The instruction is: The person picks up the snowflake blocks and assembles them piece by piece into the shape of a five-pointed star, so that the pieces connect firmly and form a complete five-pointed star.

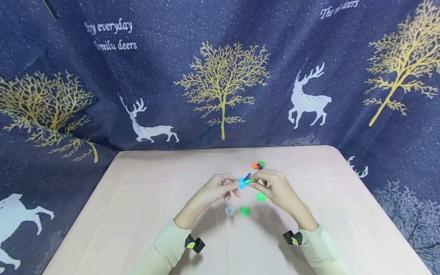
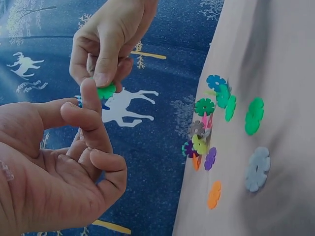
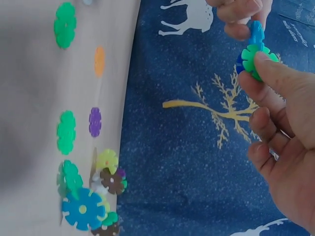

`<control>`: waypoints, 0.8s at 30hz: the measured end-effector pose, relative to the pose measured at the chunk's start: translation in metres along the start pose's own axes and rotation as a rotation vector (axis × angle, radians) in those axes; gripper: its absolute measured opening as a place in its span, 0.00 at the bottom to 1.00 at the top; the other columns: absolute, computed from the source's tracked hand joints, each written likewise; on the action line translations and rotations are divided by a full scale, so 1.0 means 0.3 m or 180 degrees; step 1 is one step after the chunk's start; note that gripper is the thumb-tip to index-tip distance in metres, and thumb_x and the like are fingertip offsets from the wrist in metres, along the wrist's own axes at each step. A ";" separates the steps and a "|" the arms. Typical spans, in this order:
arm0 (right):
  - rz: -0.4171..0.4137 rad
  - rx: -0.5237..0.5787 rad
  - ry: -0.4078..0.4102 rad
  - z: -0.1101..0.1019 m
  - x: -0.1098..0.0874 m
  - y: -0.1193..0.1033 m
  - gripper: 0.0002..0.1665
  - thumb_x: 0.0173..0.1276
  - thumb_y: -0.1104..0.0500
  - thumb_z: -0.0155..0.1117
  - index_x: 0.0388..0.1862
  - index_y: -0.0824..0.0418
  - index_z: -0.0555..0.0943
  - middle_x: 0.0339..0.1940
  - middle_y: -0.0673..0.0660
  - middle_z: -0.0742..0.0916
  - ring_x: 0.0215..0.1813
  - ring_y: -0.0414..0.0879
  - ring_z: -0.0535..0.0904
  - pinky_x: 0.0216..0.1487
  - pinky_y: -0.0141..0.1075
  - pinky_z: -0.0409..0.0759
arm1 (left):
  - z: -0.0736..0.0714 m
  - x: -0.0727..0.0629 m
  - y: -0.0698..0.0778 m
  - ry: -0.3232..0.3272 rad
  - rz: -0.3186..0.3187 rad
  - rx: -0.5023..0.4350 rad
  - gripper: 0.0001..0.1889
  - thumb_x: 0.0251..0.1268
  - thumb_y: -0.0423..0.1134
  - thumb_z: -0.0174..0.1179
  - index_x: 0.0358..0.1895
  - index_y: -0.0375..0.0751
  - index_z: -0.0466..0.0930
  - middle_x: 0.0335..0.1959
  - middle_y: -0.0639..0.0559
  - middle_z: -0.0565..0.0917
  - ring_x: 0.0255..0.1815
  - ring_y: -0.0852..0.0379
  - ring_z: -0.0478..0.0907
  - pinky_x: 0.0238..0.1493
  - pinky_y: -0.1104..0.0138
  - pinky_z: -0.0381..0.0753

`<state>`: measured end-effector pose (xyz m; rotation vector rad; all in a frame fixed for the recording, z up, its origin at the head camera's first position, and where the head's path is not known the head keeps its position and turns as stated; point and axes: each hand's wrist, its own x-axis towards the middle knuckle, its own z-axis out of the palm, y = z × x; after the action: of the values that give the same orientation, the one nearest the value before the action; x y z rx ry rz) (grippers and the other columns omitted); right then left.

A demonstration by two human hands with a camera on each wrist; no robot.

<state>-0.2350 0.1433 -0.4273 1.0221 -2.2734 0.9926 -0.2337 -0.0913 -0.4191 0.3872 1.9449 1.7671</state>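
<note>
In the head view my left hand (image 1: 218, 188) pinches a light blue notched plastic disc (image 1: 241, 183) between thumb and fingers, above the table. My right hand (image 1: 275, 187) grips a green notched disc (image 1: 250, 181) right beside it. A dark blue disc (image 1: 247, 177) sticks up from the same small cluster. In the right wrist view the blue disc (image 3: 257, 33) stands edge-on against the green disc (image 3: 249, 55), and the right thumb presses on the green one. From the left wrist view, left fingers hide most of the cluster, with a bit of green disc (image 2: 107, 92) showing.
On the pink-covered table (image 1: 154, 198) lie loose discs: a grey one (image 1: 229, 210), a green one (image 1: 245, 210) and another green one (image 1: 261, 196). Farther back, an orange disc (image 1: 255, 165) and others overlap. Wrist views show several more, including a purple disc (image 2: 210, 159). A patterned curtain (image 1: 223, 76) hangs behind.
</note>
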 end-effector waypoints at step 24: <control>0.0402 -0.0091 -0.0165 -0.019 -0.072 0.027 0.09 0.60 0.65 0.74 0.39 0.55 0.87 0.40 0.51 0.90 0.32 0.37 0.80 0.33 0.32 0.81 | 0.017 0.008 -0.046 0.0018 0.0032 0.0119 0.15 0.74 0.38 0.57 0.49 0.25 0.78 0.25 0.52 0.85 0.17 0.63 0.69 0.23 0.73 0.68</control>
<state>-0.2273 0.1611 -0.4411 0.9120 -2.4126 0.9916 -0.2314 -0.0875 -0.4332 0.4059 1.9858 1.7420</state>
